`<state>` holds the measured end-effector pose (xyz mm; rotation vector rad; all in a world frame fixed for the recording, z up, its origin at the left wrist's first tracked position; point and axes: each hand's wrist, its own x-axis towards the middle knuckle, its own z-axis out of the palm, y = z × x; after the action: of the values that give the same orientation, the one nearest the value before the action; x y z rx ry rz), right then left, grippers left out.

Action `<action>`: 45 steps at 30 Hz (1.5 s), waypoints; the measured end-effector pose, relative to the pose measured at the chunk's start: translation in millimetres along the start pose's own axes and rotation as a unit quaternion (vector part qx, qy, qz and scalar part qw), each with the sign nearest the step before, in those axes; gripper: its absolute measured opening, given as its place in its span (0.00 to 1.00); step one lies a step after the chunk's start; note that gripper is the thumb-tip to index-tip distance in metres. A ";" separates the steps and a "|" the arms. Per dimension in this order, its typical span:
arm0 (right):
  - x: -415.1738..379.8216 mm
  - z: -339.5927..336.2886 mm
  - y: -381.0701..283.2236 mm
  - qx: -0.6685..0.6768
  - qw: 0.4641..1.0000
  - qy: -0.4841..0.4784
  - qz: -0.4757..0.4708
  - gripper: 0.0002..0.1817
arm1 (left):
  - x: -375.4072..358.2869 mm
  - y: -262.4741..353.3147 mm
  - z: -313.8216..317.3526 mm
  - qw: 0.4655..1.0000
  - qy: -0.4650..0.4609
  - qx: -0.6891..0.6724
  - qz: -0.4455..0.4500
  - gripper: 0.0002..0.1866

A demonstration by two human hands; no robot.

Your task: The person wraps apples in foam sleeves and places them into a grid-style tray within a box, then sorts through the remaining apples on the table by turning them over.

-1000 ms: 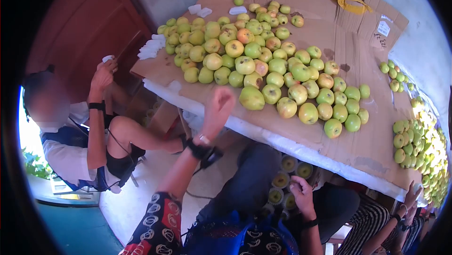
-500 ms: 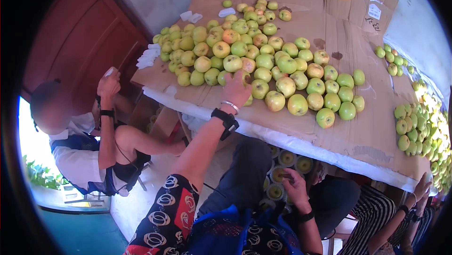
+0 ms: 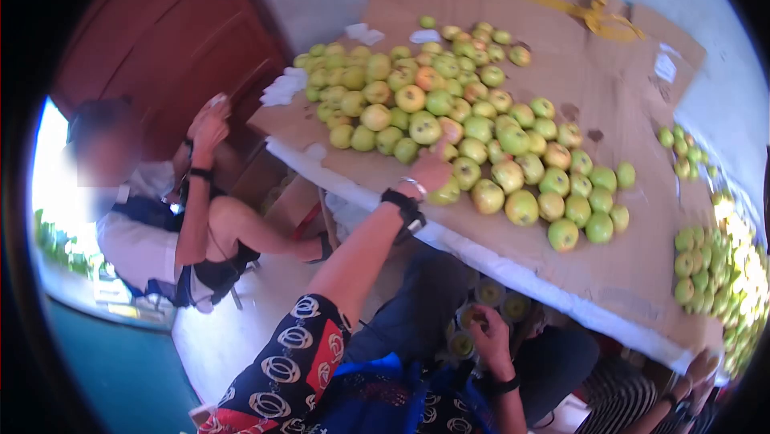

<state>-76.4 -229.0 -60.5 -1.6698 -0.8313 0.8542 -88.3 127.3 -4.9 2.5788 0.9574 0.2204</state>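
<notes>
My left hand (image 3: 433, 169) reaches over the table's near edge into a pile of green-yellow apples (image 3: 425, 127). Its fingers bend down around an apple mostly hidden beneath them; another apple (image 3: 445, 192) lies just under the palm. Low in front of my lap is my right hand (image 3: 491, 342), its fingers loosely curled and apart with nothing clearly held. Behind and beside it, under the table, apples in clear round cups (image 3: 461, 344) show partly.
Cardboard (image 3: 642, 265) covers the table, and a white padded edge (image 3: 489, 261) runs along its front. White foam nets (image 3: 285, 87) lie at the left corner. More apples (image 3: 722, 273) are heaped at right. A seated person (image 3: 140, 225) is at left; another person's hands (image 3: 699, 370) show at lower right.
The whole view has shifted, so the table sits lower and further right. My left hand's fingers have drawn closer together over the apple. My right hand's fingers have curled slightly more.
</notes>
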 end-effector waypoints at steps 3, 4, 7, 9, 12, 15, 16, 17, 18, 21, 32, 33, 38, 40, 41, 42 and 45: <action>3.3 4.5 6.1 -0.013 1.000 -0.002 -0.016 0.16 | 8.4 8.8 -16.8 0.987 -0.035 -0.098 -0.120 0.37; 2.6 5.0 4.0 -0.012 1.000 -0.002 0.007 0.16 | 6.8 14.8 -22.7 0.983 -0.048 -0.094 -0.152 0.39; 4.1 6.2 0.1 -0.019 0.999 -0.014 0.030 0.17 | -0.6 18.1 -26.5 0.988 -0.054 -0.081 -0.120 0.36; 4.4 8.1 -4.3 -0.026 0.999 -0.021 0.029 0.17 | -3.3 17.5 -23.3 0.989 -0.041 -0.078 -0.117 0.35; 9.7 10.7 -6.9 -0.034 0.998 -0.026 0.038 0.17 | -5.6 15.2 -23.1 0.992 -0.018 -0.074 -0.105 0.34; 11.1 12.6 2.3 -0.043 0.998 -0.024 0.043 0.17 | -19.8 14.0 -18.5 0.991 0.039 -0.092 -0.086 0.32; 13.2 14.9 4.3 -0.048 0.998 -0.020 0.038 0.17 | -28.0 14.7 -19.0 0.988 0.085 -0.108 -0.072 0.31; 14.8 17.0 6.2 -0.048 0.998 -0.023 0.036 0.17 | -34.5 14.4 -20.3 0.982 0.129 -0.123 -0.057 0.30; 14.8 17.7 8.3 -0.039 0.998 -0.026 0.045 0.17 | -40.6 12.0 -21.8 0.974 0.143 -0.169 -0.055 0.31; 19.1 17.8 8.3 -0.055 0.996 -0.026 0.064 0.17 | -55.6 -13.7 -16.8 0.926 0.274 -0.228 0.124 0.32; 26.2 21.3 12.6 -0.081 0.994 -0.009 0.076 0.16 | -51.3 -47.8 -43.9 0.811 0.182 -0.547 0.095 0.34; 25.6 21.3 14.3 -0.073 0.993 -0.012 0.090 0.16 | -51.3 -51.2 -40.2 0.811 0.179 -0.549 0.094 0.34; 30.3 19.6 11.1 -0.041 0.995 -0.013 0.095 0.15 | -47.7 -59.0 -28.4 0.745 0.075 -0.661 0.052 0.33; 29.0 19.6 11.5 -0.036 0.993 -0.012 0.115 0.16 | -46.9 -55.2 -26.8 0.715 0.073 -0.694 0.049 0.33; 29.2 19.7 12.3 -0.036 0.993 -0.012 0.115 0.16 | -46.2 -52.7 -30.2 0.685 0.075 -0.723 0.051 0.32; 29.8 20.3 13.7 -0.054 0.994 -0.011 0.099 0.16 | -49.2 -51.3 -34.2 0.686 0.076 -0.722 0.052 0.32; 29.0 20.4 8.4 -0.079 0.993 -0.016 0.089 0.16 | -61.0 -55.4 -45.5 0.543 0.045 -0.838 0.001 0.27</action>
<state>-78.2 -196.5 -76.9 -1.8960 -0.7967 0.9600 -179.9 139.3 13.5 0.7068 0.2658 0.7763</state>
